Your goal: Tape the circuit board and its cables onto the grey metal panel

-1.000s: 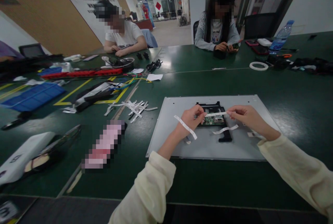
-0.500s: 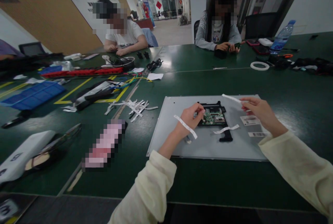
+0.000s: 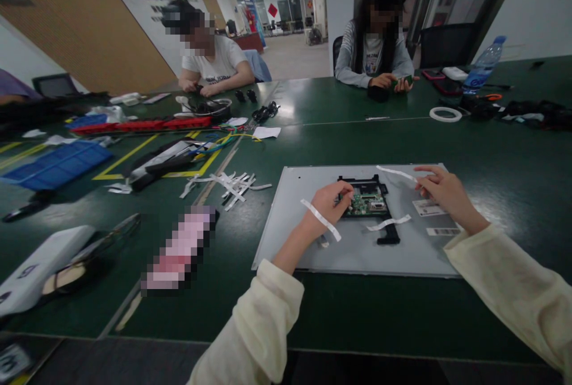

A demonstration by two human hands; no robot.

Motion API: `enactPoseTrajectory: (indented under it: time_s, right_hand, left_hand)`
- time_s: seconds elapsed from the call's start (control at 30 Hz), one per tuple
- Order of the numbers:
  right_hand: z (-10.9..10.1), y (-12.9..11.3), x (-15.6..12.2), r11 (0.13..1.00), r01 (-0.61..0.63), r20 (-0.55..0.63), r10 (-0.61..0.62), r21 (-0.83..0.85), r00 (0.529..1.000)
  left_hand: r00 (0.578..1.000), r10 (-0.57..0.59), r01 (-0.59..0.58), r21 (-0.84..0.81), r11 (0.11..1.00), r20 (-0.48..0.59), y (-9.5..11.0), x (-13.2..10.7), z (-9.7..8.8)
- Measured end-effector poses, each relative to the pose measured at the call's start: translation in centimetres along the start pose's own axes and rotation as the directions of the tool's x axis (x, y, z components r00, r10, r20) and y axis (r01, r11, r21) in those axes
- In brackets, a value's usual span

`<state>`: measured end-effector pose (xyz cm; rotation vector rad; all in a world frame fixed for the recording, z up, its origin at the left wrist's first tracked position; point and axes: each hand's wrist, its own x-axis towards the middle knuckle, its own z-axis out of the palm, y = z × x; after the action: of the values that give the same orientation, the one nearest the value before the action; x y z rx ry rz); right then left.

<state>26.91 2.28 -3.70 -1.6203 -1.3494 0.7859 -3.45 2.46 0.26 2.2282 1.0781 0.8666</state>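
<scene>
While the right hand pinches one end of the strip, its free end points left over the panel's far edge. Left hand sits at the left side of the board, fingertips nearly together; can't tell if they hold anything. Board sits in its black frame on the panel. Wrist strip lies across the left wrist; lower strip crosses the frame's near leg.

To handle it well, I'd pinch only the very tip, keep the strip flat and a bit taut, and not let the loose end curl back or touch the components. Looks like tape, so it may grab. Left fingers best kept light on the board.

Vs a second ago: then the strip spans both hands over the board; now only the right has it, farther right, and the labels show. Left hand barely differs.
</scene>
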Motion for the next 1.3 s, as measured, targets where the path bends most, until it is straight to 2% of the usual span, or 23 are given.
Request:
enactPoseTrajectory:
  time_s: [0.1, 0.23, 0.37, 0.57, 0.73, 0.87, 1.03, 1.2, 1.3]
  right_hand:
    - [0.3, -0.5, -0.3, 0.991, 0.010, 0.002, -0.010, 0.134, 1.000]
    - [1.1, -2.2, -1.5, 0.955, 0.078, 0.047, -0.095, 0.285, 0.994]
    - [2.1, -3.7, -2.6, 0.920, 0.085, 0.090, -0.129, 0.382, 0.988]
    - [3.1, -3.4, -2.6, 0.956, -0.068, 0.199, 0.010, 0.286, 0.980]
    - [3.5, -3.1, -2.3, 0.952, -0.047, 0.190, -0.012, 0.303, 0.982]
    - [3.8, -3.0, -2.1, 0.951, -0.018, 0.187, -0.041, 0.308, 0.982]
    - [3.9, -2.6, -1.8, 0.965, -0.009, 0.221, -0.051, 0.262, 0.974]
    - [4.1, -2.1, -1.5, 0.976, 0.012, 0.230, -0.063, 0.216, 0.971]
    - [4.2, -2.0, -1.4, 0.979, 0.019, 0.228, -0.066, 0.203, 0.971]
  left_hand:
    - [1.000, 0.008, -0.008, 0.018, 1.000, -0.007, -0.1, -0.1, 0.1]
    - [0.999, 0.051, -0.050, 0.081, 0.995, -0.007, -0.2, -0.1, 0.1]
    - [0.993, 0.116, -0.112, 0.119, 0.987, -0.027, -0.4, 0.0, 0.1]
    - [0.985, 0.158, -0.142, 0.193, 0.971, -0.069, 0.0, 0.2, 0.4]
    - [0.989, 0.132, -0.105, 0.308, 0.945, -0.067, 1.8, 1.1, 0.9]
    - [0.996, 0.088, -0.073, 0.431, 0.899, -0.014, 2.5, 2.4, 1.7]
    - [0.998, 0.035, -0.060, 0.490, 0.869, 0.060, 1.4, 3.9, 3.1]
    - [0.989, 0.072, -0.124, 0.469, 0.874, 0.127, -0.5, 4.5, 4.3]
    - [0.989, 0.070, -0.124, 0.473, 0.872, 0.129, -1.3, 4.4, 4.7]
